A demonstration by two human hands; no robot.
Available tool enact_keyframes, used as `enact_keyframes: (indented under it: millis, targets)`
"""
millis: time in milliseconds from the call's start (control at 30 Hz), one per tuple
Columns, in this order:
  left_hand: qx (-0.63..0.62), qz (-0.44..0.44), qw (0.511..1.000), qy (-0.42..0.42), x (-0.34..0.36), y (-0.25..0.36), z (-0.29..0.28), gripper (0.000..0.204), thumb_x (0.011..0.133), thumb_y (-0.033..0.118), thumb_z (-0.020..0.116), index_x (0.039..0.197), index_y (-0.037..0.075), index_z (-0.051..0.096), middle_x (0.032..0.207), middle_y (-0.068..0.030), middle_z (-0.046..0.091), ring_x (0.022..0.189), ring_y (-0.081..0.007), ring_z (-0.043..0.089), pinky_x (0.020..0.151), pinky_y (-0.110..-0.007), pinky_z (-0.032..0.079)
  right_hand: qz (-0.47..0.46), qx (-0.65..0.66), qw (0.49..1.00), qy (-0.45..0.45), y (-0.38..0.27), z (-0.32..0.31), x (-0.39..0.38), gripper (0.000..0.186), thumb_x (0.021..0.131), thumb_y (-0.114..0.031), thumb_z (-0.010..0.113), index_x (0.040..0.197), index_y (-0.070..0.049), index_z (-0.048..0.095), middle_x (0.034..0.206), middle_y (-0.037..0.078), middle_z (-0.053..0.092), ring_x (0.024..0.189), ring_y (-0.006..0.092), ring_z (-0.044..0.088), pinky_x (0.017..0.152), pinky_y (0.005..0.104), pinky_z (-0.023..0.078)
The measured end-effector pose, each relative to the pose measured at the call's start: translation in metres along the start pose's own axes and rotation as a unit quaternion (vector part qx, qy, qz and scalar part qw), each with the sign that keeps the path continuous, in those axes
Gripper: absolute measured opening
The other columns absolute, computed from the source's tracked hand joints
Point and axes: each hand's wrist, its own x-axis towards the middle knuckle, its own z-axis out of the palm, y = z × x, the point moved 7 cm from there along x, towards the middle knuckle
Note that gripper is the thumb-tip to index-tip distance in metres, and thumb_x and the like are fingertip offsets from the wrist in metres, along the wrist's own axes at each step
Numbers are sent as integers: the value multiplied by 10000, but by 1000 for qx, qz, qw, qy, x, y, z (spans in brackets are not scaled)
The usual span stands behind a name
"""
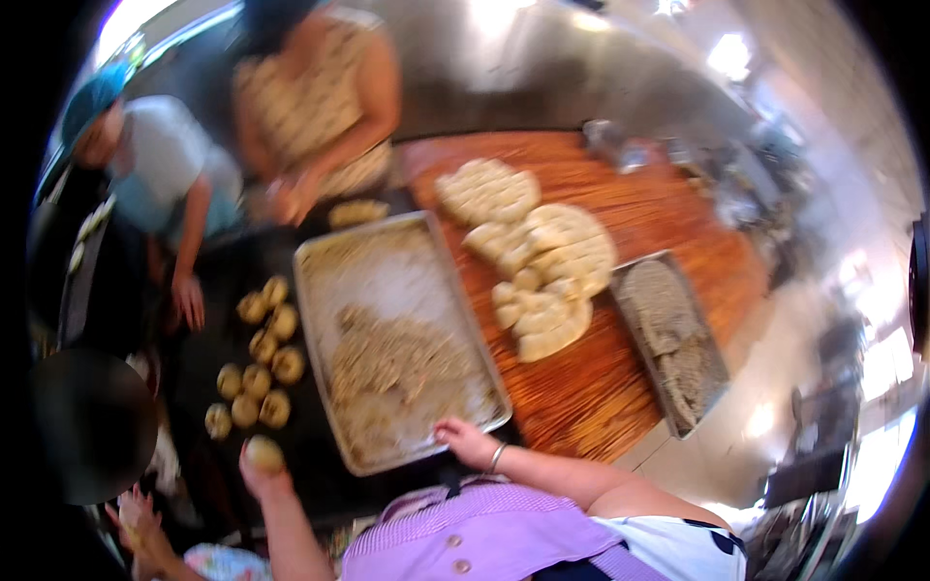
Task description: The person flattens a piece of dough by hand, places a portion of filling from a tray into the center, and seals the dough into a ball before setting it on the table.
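Note:
My left hand is closed round a pale, round dough ball, left of the tray's near edge. My right hand, with a bracelet at the wrist, is over the near right rim of a large metal tray. Its fingers look drawn together; whatever they may hold is too blurred to make out. A heap of brownish, shredded filling lies in the tray. Several round stuffed buns sit on the dark surface to the left, beyond my left hand.
Portioned dough pieces lie on a wooden tabletop. A narrow metal pan of greyish filling stands at its right edge. Two people work across the table. Another person's hands are at lower left.

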Motion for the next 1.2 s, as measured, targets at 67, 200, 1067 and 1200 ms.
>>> enact_keyframes:
  millis: [67, 200, 1067, 1200]
  targets:
    - [27, 51, 994, 89, 18, 11, -42, 348, 948, 473, 524, 1130, 205, 650, 1099, -26, 659, 992, -228, 636, 849, -382, 508, 2, -6, 1000, -16, -3, -7, -15, 304, 985, -221, 568, 1204, -12, 593, 1052, 51, 662, 992, 123, 601, 894, 281, 485]
    - [194, 134, 929, 286, 73, 37, -93, 425, 945, 483, 521, 1048, 129, 732, 1090, -50, 697, 1009, -295, 662, 911, -440, 511, -4, 17, 1000, 21, 10, -25, -32, 293, 971, -223, 570, 1182, -26, 613, 1037, 79, 674, 958, 157, 617, 877, 306, 498]
    - [816, 291, 491, 96, 159, 100, -80, 512, 958, 384, 529, 1308, 15, 580, 1356, -262, 520, 1230, -371, 523, 1033, -438, 435, -31, -100, 981, 161, 34, -111, -45, 284, 911, -245, 580, 1093, -41, 660, 1025, 163, 684, 965, 275, 660, 859, 359, 525]
    - [800, 395, 438, 108, 96, 30, -42, 522, 958, 262, 548, 1360, -63, 473, 1399, -259, 473, 1348, -393, 381, 1157, -413, 286, 20, -2, 920, 391, 86, -186, -45, 265, 866, -97, 667, 1116, -15, 630, 1040, 99, 680, 979, 203, 645, 889, 331, 515]
